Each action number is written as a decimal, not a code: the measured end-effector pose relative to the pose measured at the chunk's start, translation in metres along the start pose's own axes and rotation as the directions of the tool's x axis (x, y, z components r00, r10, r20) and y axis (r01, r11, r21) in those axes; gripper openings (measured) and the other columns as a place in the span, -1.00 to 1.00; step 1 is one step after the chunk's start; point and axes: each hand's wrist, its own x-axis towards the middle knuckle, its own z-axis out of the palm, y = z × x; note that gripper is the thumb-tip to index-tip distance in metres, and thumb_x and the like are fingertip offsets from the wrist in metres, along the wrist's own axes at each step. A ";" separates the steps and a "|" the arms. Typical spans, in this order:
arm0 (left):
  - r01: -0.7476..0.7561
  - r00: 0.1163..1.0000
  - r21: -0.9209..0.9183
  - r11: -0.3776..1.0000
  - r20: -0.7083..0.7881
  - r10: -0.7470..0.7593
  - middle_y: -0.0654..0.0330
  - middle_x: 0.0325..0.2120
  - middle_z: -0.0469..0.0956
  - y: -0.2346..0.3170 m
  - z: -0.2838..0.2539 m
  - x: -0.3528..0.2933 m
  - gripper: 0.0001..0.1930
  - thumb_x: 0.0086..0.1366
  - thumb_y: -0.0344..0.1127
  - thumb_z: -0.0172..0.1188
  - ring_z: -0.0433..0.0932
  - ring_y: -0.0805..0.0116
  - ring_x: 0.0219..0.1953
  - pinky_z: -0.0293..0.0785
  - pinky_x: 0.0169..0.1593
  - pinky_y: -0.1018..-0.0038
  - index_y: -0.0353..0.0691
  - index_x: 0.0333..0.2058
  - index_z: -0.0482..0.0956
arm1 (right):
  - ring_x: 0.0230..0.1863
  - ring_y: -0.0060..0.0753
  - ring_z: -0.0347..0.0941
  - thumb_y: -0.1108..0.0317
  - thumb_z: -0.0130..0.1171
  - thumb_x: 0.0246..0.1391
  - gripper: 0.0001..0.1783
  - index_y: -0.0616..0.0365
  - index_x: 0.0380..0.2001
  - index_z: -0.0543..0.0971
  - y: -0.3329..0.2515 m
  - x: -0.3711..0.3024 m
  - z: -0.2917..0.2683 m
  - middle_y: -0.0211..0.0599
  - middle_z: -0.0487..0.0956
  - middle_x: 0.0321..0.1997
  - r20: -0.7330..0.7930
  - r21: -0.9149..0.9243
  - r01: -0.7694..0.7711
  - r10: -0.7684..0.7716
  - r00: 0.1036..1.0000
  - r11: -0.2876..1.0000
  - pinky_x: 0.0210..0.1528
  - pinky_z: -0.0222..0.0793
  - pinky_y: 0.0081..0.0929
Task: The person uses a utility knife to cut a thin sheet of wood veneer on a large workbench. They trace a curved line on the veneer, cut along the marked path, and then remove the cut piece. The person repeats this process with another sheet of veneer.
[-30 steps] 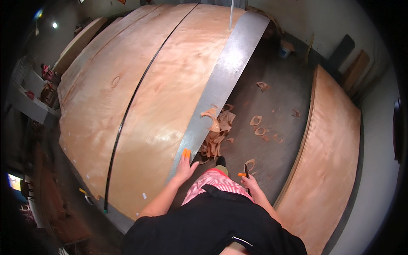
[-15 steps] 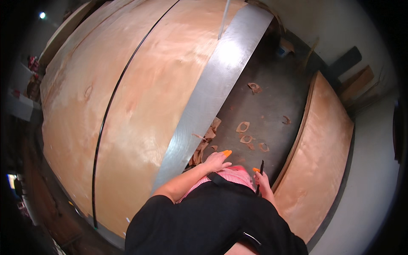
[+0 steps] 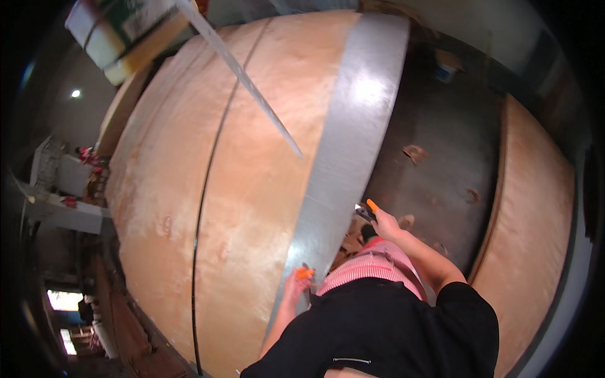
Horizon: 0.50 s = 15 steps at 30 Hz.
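My right hand [image 3: 386,225] is closed round a black-handled knife [image 3: 363,212], its bright tip by the metal edge strip [image 3: 331,151] of the large table. An orange cover sits on one of its fingers. Over the near end of that strip, my left hand [image 3: 295,286] has its fingers curled together, orange covers on the tips; whatever is between them is too small and blurred to make out. Left of the strip spreads a broad pale wood veneer sheet [image 3: 265,208], with a dark line [image 3: 206,189] running along it.
To the right stands a stack of veneer sheets [image 3: 529,195]. Brown veneer scraps [image 3: 414,153] lie on the dark floor between stack and table. A pale, blurred bar [image 3: 242,75] crosses the upper view, near a white and green box [image 3: 126,31]. A small bucket [image 3: 446,69] stands at the far end.
My right hand has risen with the knife and come left to the metal strip. My left hand has drawn back and curled. The whole view has shifted, bringing the box in at upper left.
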 end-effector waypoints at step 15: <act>-0.152 0.963 -0.681 0.716 -0.265 -0.048 -0.11 -0.21 0.42 0.009 0.010 0.039 -0.10 0.00 0.44 -0.35 0.48 0.16 -0.27 0.46 -0.25 0.39 -0.44 -0.13 0.27 | -0.35 -0.06 0.40 0.39 0.03 -0.18 -0.73 0.24 -0.35 0.31 -0.079 0.202 0.008 -0.05 0.39 -0.36 0.203 -0.080 0.536 -0.512 0.834 0.841 -0.38 0.33 -0.22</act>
